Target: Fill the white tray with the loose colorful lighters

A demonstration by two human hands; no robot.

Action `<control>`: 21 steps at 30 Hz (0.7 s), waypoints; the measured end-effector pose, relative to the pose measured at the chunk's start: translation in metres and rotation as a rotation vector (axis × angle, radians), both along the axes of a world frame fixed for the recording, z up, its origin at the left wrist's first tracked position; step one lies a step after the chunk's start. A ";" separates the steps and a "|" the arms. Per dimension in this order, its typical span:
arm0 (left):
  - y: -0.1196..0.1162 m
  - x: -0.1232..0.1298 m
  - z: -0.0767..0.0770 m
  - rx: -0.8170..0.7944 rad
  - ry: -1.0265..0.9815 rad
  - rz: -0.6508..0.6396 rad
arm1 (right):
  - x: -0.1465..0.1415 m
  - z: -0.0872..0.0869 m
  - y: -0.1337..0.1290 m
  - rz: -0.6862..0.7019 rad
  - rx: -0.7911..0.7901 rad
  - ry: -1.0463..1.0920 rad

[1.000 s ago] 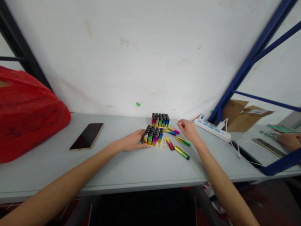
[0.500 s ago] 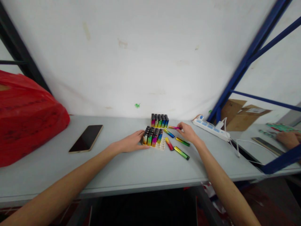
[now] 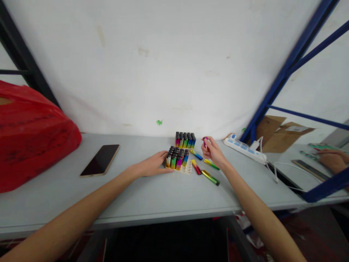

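My left hand (image 3: pixel 154 164) grips the left side of the front block of upright lighters (image 3: pixel 173 162), which stands in a white tray (image 3: pixel 187 168) with bare slots at its right end. Raised above the table, my right hand (image 3: pixel 214 152) is closed round a pink lighter (image 3: pixel 205 139), held roughly upright. A full block of lighters (image 3: pixel 185 140) stands behind the front one. Between the tray and my right hand lie a blue lighter (image 3: pixel 196 154), a red and yellow one (image 3: pixel 196 167) and two green and yellow ones (image 3: pixel 210 177).
A phone (image 3: pixel 100 160) lies on the grey table (image 3: pixel 131 207) at the left, beside a red bag (image 3: pixel 35 134). Back right are a white power strip (image 3: pixel 245 148) and blue rack posts. Beyond them are a cardboard box (image 3: pixel 283 134) and another person's hands (image 3: pixel 334 160).
My right hand has lifted the pink lighter off the table and turned it from lying flat to roughly upright. My left hand has stayed in place.
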State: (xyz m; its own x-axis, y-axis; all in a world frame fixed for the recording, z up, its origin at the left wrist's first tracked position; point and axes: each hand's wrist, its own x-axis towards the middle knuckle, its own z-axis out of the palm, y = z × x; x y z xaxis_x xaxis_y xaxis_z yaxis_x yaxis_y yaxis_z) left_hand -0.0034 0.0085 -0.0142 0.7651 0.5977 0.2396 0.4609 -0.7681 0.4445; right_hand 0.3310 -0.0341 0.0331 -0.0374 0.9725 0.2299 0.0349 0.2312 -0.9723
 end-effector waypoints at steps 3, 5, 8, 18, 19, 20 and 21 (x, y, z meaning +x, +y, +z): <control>-0.003 0.002 0.004 -0.008 0.011 0.009 | -0.012 -0.006 -0.002 -0.034 0.055 -0.198; -0.007 0.003 0.009 -0.019 0.014 0.006 | -0.019 -0.011 -0.003 -0.105 0.153 -0.343; -0.012 0.005 0.016 -0.036 0.024 0.004 | -0.030 -0.018 -0.005 -0.196 0.239 -0.475; -0.010 0.004 0.013 -0.044 0.038 0.017 | -0.040 -0.025 -0.009 -0.197 0.273 -0.568; -0.010 0.004 0.013 -0.043 0.035 0.020 | -0.040 -0.024 -0.009 -0.195 0.279 -0.576; -0.010 0.004 0.012 -0.040 0.029 0.019 | -0.040 -0.023 -0.011 -0.188 0.287 -0.586; -0.010 0.004 0.013 -0.037 0.024 0.015 | -0.039 -0.021 -0.012 -0.174 0.296 -0.599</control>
